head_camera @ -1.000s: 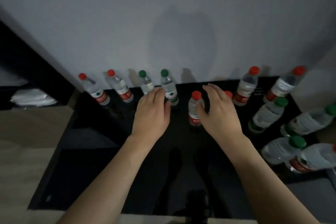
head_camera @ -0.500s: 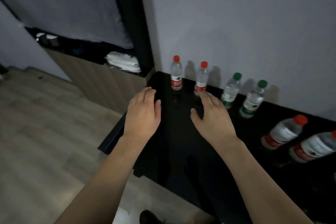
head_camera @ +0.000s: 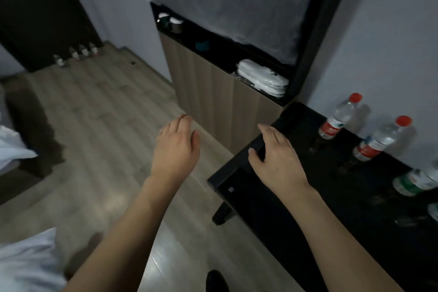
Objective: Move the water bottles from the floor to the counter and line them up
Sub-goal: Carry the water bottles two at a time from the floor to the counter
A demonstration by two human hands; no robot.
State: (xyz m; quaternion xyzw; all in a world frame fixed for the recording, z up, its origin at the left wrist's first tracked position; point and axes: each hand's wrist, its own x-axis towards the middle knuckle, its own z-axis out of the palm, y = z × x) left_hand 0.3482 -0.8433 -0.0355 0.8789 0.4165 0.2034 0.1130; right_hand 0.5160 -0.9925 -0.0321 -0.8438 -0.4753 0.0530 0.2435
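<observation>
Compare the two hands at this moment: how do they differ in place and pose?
The left hand hangs over the wooden floor, touching nothing; the right hand is over the black counter near its edge. The left's fingers lie together; the right's spread slightly. Both are palm-down, open and hold nothing.

Dim indoor lighting. A pale sheen marks the wooden floor [head_camera: 151,265]; the black worktop [head_camera: 355,208] is nearly featureless. Bottles [head_camera: 336,117] cast soft wall shadows. Wide-angle distortion bends the edges; distant detail is blurred.
</observation>
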